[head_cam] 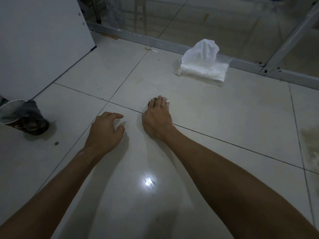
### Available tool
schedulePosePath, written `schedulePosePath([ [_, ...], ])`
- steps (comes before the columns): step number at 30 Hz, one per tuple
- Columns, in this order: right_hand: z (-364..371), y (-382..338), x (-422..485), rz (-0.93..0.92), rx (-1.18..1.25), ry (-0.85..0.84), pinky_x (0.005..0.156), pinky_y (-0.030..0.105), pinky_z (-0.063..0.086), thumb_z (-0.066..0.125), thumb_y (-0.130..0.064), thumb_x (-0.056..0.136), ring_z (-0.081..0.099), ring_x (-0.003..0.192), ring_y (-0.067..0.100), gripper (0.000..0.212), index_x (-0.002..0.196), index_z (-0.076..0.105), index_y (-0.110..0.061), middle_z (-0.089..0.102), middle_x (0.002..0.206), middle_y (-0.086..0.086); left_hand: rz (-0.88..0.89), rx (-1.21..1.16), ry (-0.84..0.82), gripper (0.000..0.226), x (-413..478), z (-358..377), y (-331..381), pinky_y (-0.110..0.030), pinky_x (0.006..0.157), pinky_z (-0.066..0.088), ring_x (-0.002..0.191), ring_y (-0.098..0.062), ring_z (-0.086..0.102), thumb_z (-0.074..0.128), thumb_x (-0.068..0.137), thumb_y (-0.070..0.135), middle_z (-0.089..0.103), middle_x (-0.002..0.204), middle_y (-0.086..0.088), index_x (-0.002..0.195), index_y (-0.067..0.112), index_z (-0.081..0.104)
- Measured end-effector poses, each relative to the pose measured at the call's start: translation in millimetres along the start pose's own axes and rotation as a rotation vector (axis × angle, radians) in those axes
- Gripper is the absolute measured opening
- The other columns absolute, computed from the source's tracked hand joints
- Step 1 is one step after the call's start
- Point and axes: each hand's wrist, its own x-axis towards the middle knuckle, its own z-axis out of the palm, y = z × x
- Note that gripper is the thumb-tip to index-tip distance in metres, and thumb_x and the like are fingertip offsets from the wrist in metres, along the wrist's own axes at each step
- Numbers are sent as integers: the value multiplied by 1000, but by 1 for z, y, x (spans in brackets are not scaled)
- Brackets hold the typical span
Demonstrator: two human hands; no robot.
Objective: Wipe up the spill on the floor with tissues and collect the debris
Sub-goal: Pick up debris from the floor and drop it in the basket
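My right hand (157,118) lies palm down on the white floor tiles, fingers stretched forward and pressing on a small wad of tissue (167,100). Only a white edge of the wad and a dark, soiled bit (149,103) show past the fingertips. My left hand (105,130) hovers just left of it with loosely curled fingers, holding nothing. A soft pack of white tissues (203,69), one sheet standing up from it, lies on the floor beyond my right hand. Small dark specks (103,90) dot the tiles.
A paper cup (22,118) stuffed with dark, used tissues stands at the left. A white cabinet (39,40) rises behind it. A grey metal rail (138,38) crosses the floor at the back. A brownish smear (310,145) marks the tile at the right edge.
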Motion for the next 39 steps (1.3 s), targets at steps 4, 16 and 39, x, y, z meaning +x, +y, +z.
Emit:
schedulePosePath([
  [4, -1, -10, 10, -43, -27, -52, 118, 50, -3, 28, -35, 97, 1, 141, 45, 68, 144, 8, 10, 2, 152, 33, -22, -5, 62, 36, 0, -8, -7, -41, 98, 38, 114, -33, 50, 59, 85, 15, 57, 124, -16, 120, 7, 58],
  [16, 8, -34, -67, -535, 97, -45, 116, 43, 14, 33, -29, 93, 24, 138, 41, 58, 138, 34, 7, 29, 147, 29, -89, -19, 115, 39, -25, -17, 2, -41, 102, 37, 119, -32, 48, 58, 84, 11, 55, 127, -14, 123, 10, 55],
  [39, -48, 126, -289, -928, 90, -351, 104, 39, 40, 28, -29, 98, 52, 121, 26, 42, 107, 63, -8, 56, 129, 12, 68, -147, -73, 30, -128, -12, 132, -21, 84, 41, 98, -16, 57, 54, 89, 13, 60, 117, -7, 118, 13, 58],
])
